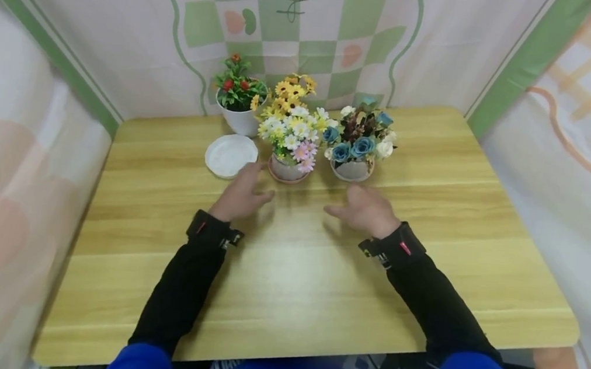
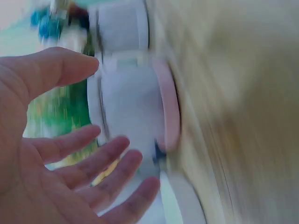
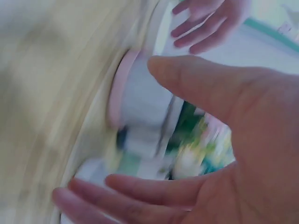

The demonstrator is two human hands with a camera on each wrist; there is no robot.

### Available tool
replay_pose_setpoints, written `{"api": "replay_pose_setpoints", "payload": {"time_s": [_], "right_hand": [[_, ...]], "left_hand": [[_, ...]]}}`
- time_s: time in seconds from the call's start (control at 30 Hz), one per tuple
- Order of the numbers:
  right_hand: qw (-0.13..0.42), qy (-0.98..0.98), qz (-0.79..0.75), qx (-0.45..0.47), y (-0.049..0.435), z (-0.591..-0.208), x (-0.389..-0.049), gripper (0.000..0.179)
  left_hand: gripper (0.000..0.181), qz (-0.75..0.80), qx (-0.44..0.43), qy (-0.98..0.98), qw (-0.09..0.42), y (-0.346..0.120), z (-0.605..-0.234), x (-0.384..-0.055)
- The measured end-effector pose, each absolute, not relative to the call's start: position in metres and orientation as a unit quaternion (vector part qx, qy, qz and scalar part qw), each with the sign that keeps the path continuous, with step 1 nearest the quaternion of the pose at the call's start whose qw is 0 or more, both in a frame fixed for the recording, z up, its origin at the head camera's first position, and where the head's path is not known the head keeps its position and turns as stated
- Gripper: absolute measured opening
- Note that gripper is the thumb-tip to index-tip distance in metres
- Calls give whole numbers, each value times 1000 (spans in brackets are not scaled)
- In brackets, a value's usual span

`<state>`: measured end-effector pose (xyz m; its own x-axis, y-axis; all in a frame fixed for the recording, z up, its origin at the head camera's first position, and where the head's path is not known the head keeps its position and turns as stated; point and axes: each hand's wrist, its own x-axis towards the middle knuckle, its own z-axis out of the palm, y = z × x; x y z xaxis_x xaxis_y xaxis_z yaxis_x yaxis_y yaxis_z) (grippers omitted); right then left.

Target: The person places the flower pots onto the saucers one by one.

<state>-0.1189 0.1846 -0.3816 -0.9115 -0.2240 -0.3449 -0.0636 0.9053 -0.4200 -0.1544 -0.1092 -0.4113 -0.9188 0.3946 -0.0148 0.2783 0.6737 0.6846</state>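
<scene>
My left hand (image 1: 241, 196) reaches over the table with thumb and fingers spread, holding nothing. Its fingertips overlap the right edge of a white saucer (image 1: 229, 155) in the head view; contact cannot be told. My right hand (image 1: 366, 211), also spread and holding nothing, is just in front of a grey-white pot of blue and cream roses (image 1: 352, 169). Between and beyond both hands stands a pot of white, yellow and pink daisies (image 1: 287, 169) on a pink saucer (image 2: 169, 107). Both wrist views are blurred, with that pot (image 3: 145, 93) in front of the fingers.
At the back left is a white pot with a red-flowered plant (image 1: 243, 122). Yellow flowers (image 1: 289, 93) rise behind the daisies, their pot hidden. A patterned curtain (image 1: 319, 28) hangs along the back edge of the wooden table (image 1: 290, 301).
</scene>
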Motion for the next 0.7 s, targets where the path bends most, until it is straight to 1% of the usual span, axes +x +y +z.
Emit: {"api": "replay_pose_setpoints", "payload": {"time_s": [0.07, 0.2, 0.3, 0.43, 0.6, 0.7], "right_hand": [[194, 951, -219, -97, 173, -380, -115, 60], [176, 934, -283, -130, 150, -383, -114, 82], [162, 917, -331, -150, 131, -389, -120, 87], [149, 894, -386, -170, 102, -394, -129, 95], [157, 875, -424, -172, 63, -395, -147, 108], [147, 865, -448, -168, 41, -395, -164, 106]], "left_hand": [[80, 367, 139, 917, 67, -126, -414, -157], [91, 380, 55, 923, 39, -154, -423, -170], [100, 379, 18, 925, 30, -167, -429, -181], [109, 359, -7, 932, 47, -174, -434, -194], [114, 340, -21, 937, 82, -176, -441, -205], [116, 335, -17, 938, 85, -176, -442, -208]]}}
